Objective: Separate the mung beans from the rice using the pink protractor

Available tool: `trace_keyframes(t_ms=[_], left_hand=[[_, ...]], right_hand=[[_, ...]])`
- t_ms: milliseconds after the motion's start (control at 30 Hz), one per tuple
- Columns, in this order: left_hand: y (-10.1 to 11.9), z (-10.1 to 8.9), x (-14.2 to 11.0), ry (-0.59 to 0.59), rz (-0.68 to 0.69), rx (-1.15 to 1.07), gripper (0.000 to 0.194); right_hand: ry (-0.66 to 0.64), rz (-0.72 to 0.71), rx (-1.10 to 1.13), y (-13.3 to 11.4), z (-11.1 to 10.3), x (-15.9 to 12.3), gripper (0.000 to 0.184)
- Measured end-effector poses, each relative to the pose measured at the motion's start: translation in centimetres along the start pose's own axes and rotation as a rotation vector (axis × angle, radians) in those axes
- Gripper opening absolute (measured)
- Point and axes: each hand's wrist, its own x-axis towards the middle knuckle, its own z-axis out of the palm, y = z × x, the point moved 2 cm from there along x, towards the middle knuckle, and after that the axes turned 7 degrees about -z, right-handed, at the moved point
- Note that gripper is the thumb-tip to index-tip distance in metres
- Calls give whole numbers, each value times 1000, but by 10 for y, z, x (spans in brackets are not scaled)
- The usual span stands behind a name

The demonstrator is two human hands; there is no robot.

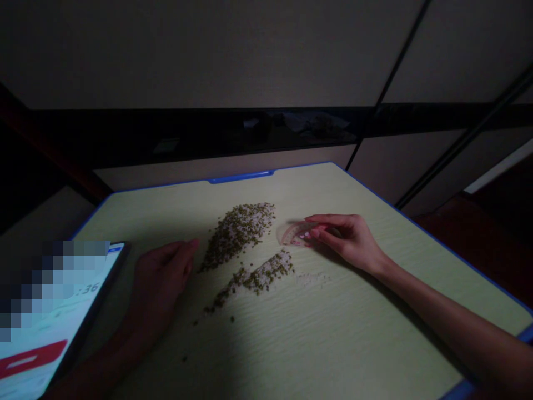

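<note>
My right hand (347, 236) pinches a clear plastic protractor (291, 233) with red markings, held low over the table right of the grains. A large heap of mixed green beans and white grains (241, 230) lies in the middle of the table. Nearer to me is a smaller, elongated pile (266, 272) of the same mix. A few white grains (314, 278) are scattered right of it. My left hand (164, 272) rests at the left of the heap, in shadow, its fingers curled closed; whether anything is in them is hidden.
The pale wood-patterned table (353, 344) has a blue edge and a blue handle (241, 176) at its far side. A lit phone or tablet (62, 311) stands at the left, partly blurred out. Behind the table rises a cabinet front (200, 55).
</note>
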Motion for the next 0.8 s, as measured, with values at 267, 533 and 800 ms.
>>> trace_keyframes(t_ms=[267,533,800], left_hand=[[3,2,-2,-11,3,-2,37],[3,3,-1,-10,3,-10,36],[9,3,-7,-2,-13,-15,35]], right_hand=[[-84,-45,-35,-4,1,1,31],[-158,-27,1,-3,-8,0,30],[-182,25,48,2,-20,-5,25]])
